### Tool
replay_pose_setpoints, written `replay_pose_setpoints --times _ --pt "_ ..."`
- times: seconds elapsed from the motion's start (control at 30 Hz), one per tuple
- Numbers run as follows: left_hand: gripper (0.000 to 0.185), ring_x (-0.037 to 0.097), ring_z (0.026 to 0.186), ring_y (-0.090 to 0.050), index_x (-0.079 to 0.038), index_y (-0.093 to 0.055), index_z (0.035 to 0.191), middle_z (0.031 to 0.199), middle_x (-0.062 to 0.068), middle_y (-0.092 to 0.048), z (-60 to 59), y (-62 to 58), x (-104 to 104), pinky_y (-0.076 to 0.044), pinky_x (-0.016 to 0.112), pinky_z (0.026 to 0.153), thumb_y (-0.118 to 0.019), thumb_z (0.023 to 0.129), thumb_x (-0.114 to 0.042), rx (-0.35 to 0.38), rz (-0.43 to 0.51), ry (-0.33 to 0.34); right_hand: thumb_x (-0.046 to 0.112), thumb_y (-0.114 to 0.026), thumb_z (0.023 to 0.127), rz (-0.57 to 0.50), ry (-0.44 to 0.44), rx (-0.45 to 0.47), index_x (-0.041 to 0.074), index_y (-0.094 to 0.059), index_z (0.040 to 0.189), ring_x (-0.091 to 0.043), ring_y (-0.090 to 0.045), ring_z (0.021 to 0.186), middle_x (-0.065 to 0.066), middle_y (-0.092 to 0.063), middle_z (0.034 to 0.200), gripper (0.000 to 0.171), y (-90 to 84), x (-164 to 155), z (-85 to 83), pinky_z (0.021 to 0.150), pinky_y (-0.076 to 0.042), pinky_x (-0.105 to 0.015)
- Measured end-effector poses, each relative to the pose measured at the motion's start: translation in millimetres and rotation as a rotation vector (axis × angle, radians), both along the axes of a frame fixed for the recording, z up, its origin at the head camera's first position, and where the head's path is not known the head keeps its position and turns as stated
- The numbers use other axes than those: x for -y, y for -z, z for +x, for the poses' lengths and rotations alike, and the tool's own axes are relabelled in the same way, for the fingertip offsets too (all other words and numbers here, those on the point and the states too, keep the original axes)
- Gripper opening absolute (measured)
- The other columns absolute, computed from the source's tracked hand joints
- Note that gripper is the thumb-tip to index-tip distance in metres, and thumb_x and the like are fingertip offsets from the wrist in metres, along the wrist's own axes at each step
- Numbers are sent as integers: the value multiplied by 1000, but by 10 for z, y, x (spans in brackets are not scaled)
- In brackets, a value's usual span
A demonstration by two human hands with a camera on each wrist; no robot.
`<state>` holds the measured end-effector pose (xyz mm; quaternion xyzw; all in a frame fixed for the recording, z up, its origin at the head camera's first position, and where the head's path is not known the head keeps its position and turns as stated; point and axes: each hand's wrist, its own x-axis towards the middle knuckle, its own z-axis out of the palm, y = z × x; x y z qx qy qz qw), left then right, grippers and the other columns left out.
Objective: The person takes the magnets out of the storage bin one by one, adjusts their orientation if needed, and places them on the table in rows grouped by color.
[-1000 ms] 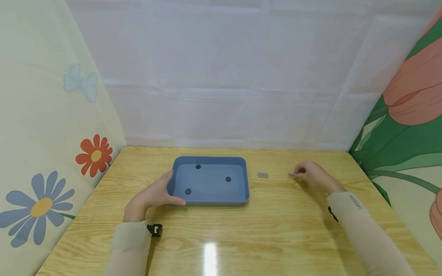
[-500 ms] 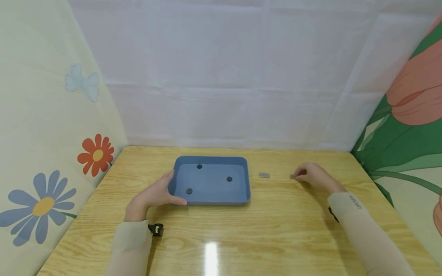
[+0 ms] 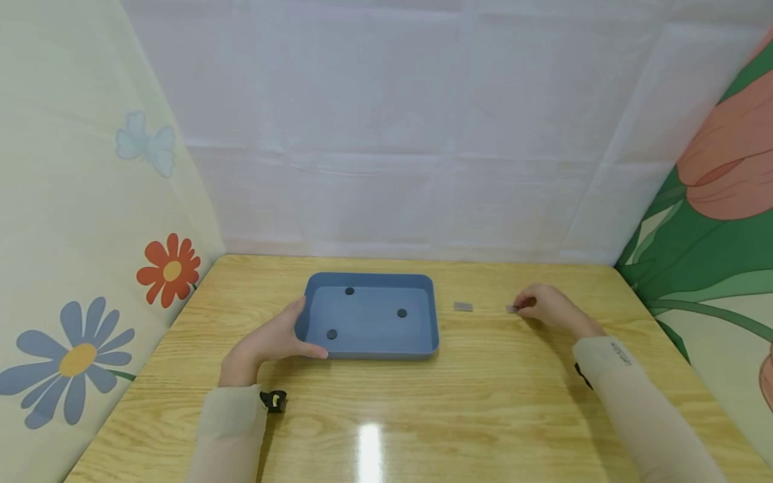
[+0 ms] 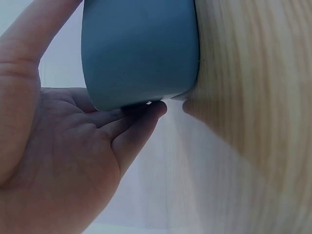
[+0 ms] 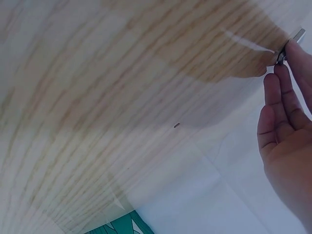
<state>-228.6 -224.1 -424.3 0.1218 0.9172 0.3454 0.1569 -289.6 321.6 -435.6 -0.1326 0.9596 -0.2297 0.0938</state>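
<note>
Grey chip (image 3: 512, 309) pinched in the right hand (image 3: 541, 305) on the wooden counter (image 3: 483, 402), blue tray (image 3: 370, 349) steadied by the left hand (image 3: 273, 339).

From the head camera, three dark discs (image 3: 402, 313) lay inside the tray, while a second grey chip (image 3: 463, 306) rested flat on the counter between the tray and the right hand, its long axis running left to right; both chips remained outside the tray. The left wrist camera showed the left hand (image 4: 58, 161) with spread fingers (image 4: 141, 122) against the tray's outer wall (image 4: 141, 48). The right wrist camera caught the chip (image 5: 290, 44) pinched between the fingertips (image 5: 293, 54) at counter level, tilted, one end pointing away from the palm.
</note>
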Motion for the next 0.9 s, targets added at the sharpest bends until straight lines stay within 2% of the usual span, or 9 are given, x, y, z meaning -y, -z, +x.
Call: replay_pose_setpoints --times 0.57,0.77,0.9 --pt "142 52 157 -7 11 5 160 170 33 -1 -8 -1 -3 -19 67 126 -89 75 -52 3 -8 -4 9 -73 95 6 -10 -2 1 -75 110 -28 -69 101 -17 -73 111 17 -15 -5 6 88 -59 -45" --pt "141 53 157 -8 11 5 160 170 33 -2 -13 -5 -5 -20 67 126 -89 76 -51 2 -6 4 15 -73 96 11 22 48 1 -73 118 -29 -67 106 -16 -73 115 26 -69 15 -21 92 -58 -46" --pt "141 53 157 -10 11 4 160 170 34 -3 -10 -7 -9 -22 67 125 -90 76 -50 -5 -1 12 18 -70 98 28 20 40 1 -72 120 -29 -67 106 -17 -72 116 28 -100 55 -50 91 -57 -47"
